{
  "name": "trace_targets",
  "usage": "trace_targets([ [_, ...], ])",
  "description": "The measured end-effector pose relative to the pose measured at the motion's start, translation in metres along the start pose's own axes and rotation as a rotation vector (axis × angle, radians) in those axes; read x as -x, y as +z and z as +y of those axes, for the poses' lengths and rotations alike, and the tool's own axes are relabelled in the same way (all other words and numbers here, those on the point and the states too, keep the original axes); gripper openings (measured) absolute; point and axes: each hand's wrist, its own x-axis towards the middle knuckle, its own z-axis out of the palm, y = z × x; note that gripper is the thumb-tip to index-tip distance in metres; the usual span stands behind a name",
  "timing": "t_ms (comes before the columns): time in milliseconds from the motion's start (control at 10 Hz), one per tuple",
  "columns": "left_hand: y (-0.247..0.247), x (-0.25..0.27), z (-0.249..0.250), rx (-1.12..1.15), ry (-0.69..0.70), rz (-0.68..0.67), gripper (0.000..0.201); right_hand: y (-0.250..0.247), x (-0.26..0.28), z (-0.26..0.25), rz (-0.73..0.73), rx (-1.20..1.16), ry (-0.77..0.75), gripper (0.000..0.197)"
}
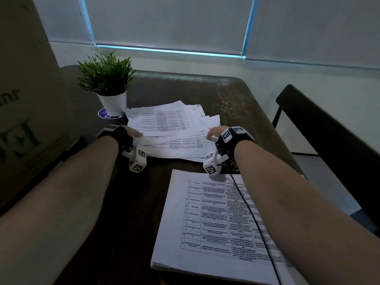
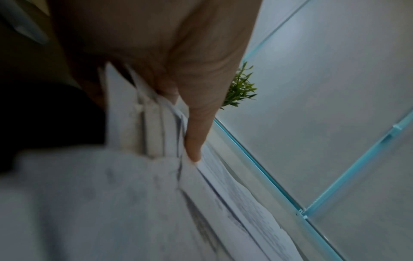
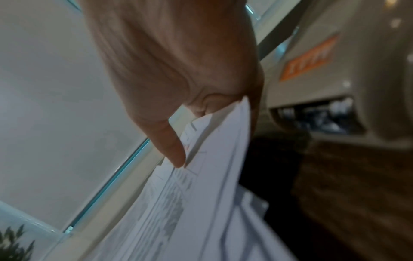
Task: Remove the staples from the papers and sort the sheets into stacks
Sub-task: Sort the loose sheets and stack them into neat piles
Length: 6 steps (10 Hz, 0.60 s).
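Observation:
A loose, fanned pile of printed sheets (image 1: pixel 166 128) lies on the dark wooden table (image 1: pixel 232 99), in front of a potted plant. My left hand (image 1: pixel 133 133) grips the pile's left edge, thumb on top (image 2: pixel 196 141), fingers under the sheets (image 2: pixel 138 123). My right hand (image 1: pixel 213 133) grips the pile's right edge the same way, thumb on top (image 3: pixel 172 146) of the papers (image 3: pixel 201 185). A neat stack of sheets (image 1: pixel 213 221) with printed tables lies nearer to me, partly under my right forearm. No staple or staple remover is visible.
A green plant in a white pot (image 1: pixel 112 87) stands on a blue coaster at the back left. A large cardboard box (image 1: pixel 26 99) fills the left side. A dark chair (image 1: pixel 329 136) stands to the right. A black cable (image 1: pixel 253 217) crosses the near stack.

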Motion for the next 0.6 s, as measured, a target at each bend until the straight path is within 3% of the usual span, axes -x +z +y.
trace_targets([
  [100,-0.002,-0.017,-0.013,-0.116,0.094,0.11,0.054,0.01,0.001,-0.006,0.059,-0.411,0.094,0.05],
  [200,0.0,-0.009,-0.023,0.027,0.049,0.062,0.051,0.012,0.002,-0.028,0.097,-0.453,0.104,0.045],
  [300,0.001,-0.015,-0.032,0.118,0.101,0.17,0.054,0.005,-0.002,-0.049,0.338,-0.377,0.157,0.058],
  [400,0.009,-0.015,-0.033,0.192,0.173,0.225,0.052,0.01,0.0,-0.06,0.353,-0.417,0.123,0.053],
  [500,0.014,-0.017,-0.037,0.237,0.238,0.248,0.053,0.031,-0.01,-0.049,0.236,-0.399,0.145,0.054],
  [600,0.014,-0.021,-0.042,0.276,0.279,0.24,0.076,0.045,-0.036,-0.032,0.21,-0.318,0.173,0.077],
])
